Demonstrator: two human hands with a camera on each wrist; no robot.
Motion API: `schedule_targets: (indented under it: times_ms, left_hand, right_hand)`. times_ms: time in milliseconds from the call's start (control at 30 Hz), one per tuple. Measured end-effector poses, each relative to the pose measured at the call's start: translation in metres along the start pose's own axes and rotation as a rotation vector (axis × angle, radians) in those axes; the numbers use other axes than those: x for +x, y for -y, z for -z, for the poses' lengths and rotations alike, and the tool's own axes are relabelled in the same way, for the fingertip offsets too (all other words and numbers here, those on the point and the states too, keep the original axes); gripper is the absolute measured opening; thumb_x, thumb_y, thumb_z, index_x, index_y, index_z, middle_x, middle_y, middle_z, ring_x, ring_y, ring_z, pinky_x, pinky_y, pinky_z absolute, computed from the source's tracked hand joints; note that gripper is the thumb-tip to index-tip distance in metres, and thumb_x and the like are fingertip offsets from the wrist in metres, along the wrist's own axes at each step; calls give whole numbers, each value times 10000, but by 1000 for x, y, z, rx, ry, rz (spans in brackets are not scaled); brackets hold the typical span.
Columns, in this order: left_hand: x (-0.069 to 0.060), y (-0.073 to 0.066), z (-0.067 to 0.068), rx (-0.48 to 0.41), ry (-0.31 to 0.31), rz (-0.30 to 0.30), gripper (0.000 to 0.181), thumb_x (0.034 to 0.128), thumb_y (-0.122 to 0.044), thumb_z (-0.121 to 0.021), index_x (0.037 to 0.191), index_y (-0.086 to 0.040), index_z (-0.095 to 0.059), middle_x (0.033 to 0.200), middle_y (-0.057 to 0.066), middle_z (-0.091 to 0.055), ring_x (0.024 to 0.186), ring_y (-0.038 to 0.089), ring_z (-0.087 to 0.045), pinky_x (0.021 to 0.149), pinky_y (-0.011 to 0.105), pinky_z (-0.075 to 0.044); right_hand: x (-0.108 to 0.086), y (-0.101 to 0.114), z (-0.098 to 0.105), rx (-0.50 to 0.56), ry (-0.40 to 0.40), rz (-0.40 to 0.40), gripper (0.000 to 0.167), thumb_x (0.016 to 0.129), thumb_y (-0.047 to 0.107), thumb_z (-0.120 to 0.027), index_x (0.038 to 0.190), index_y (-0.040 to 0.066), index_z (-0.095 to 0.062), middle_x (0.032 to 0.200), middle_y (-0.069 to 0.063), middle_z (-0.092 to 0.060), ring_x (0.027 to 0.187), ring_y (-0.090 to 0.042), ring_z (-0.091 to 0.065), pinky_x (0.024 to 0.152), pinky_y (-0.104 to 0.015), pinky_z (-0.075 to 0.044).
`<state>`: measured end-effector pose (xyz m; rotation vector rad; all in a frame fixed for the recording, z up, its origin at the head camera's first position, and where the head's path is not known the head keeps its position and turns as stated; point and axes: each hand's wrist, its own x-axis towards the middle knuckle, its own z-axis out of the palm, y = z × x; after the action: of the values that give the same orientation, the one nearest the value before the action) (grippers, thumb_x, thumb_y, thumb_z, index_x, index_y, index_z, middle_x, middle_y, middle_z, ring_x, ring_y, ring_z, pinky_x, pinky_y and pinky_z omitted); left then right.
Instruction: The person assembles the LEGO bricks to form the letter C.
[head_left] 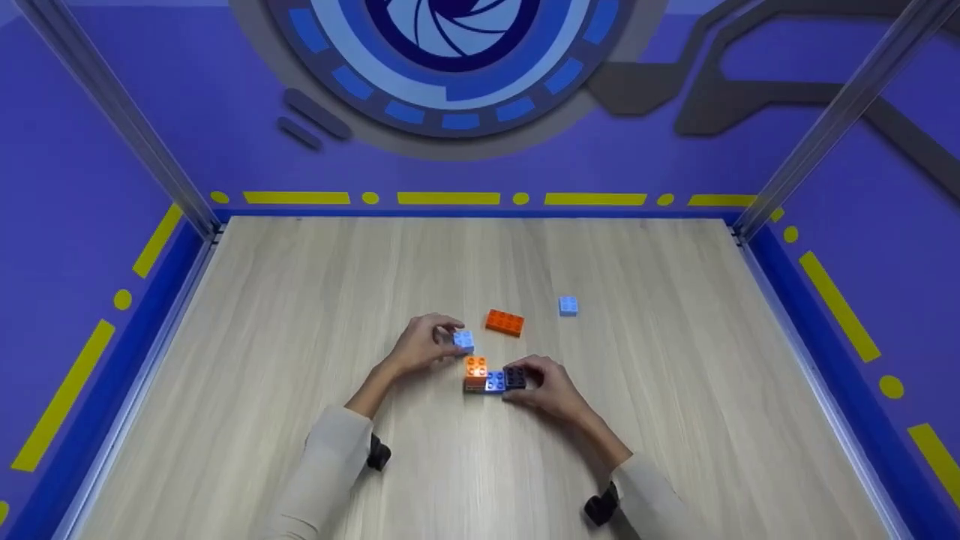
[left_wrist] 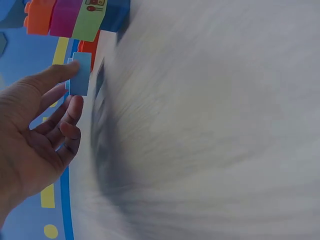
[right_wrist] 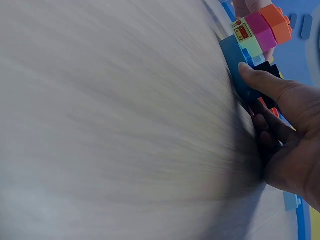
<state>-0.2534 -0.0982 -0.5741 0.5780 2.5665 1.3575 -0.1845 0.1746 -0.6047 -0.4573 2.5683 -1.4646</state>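
Note:
My left hand (head_left: 420,345) pinches a light blue brick (head_left: 463,342) between thumb and fingers, just beyond and apart from a small brick build. The build has a blue base brick (head_left: 494,381). On its left end stand a light green brick (left_wrist: 90,20) with a printed picture, a magenta brick (left_wrist: 65,16) and an orange brick (head_left: 476,367) on top. A black brick (head_left: 514,376) sits on the base's right end. My right hand (head_left: 553,386) grips that end, its thumb against the base's near side; the far fingers are partly hidden.
Past the hands lies a red-orange brick (head_left: 505,322) with two rows of studs. Farther right is another light blue brick (head_left: 568,306). The wooden table (head_left: 300,285) is bounded by purple-blue walls (head_left: 210,97) with metal corner posts.

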Motion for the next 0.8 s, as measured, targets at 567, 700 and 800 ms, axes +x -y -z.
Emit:
schedule_targets:
  times_ms: [567,700,800]
  left_hand:
    - [-22,-26,23,-8,-13,-42,299,824,-187,-761,1108,-127,-688,1062,6,-688,811,133,-621,680,235,-496]
    - [-26,-35,23,-31,10,-55,302,838,-199,-748,1125,-141,-673,1085,-3,-693,825,128,-640,705,250,-511]
    - [-30,-41,21,-53,41,-73,311,846,-205,-740,1141,-146,-662,1108,4,-686,828,132,-648,705,255,-518]
  right_hand:
    - [-1,3,1,12,11,-25,423,743,250,-824,1137,228,-671,1133,52,-652,1104,-175,-554,1015,-436,-400]
    - [-2,3,0,13,12,-30,421,750,246,-820,1143,221,-671,1140,47,-648,1112,-176,-552,1026,-447,-395]
    - [-3,3,0,15,7,-26,420,748,247,-822,1141,222,-674,1137,45,-653,1107,-175,-556,1024,-446,-395]
